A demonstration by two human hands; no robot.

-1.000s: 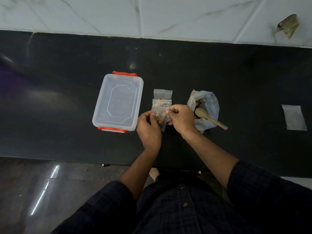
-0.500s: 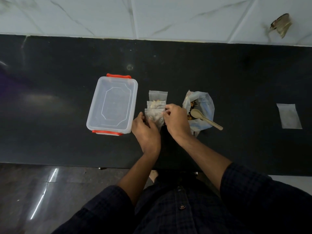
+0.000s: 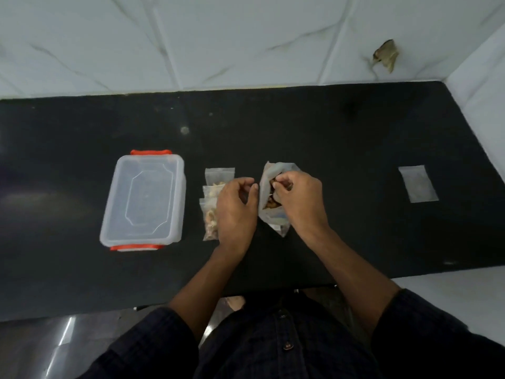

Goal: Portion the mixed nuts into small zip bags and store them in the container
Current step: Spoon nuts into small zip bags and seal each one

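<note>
The black counter (image 3: 341,149) fills the middle of the view. At nine o'clock on it sits the container (image 3: 144,199), lid on and both red clips showing, so nothing can go in until it is opened; I judge that a sealed bag dropped on the lid would slide off. At centre lies the nut bag (image 3: 269,192), mouth open toward twelve, with the right hand (image 3: 299,199) over it, fingers curled into the opening. What they pinch is hidden. A tug here could tip the soft bag and spill nuts across the counter. Just beside it, toward nine, the left hand (image 3: 235,212) hovers, fingers loosely curled and apart, gripping nothing, over three filled zip bags (image 3: 211,203); a careless sweep could scatter them. One empty zip bag (image 3: 417,183) waits at three o'clock, well apart.
</note>
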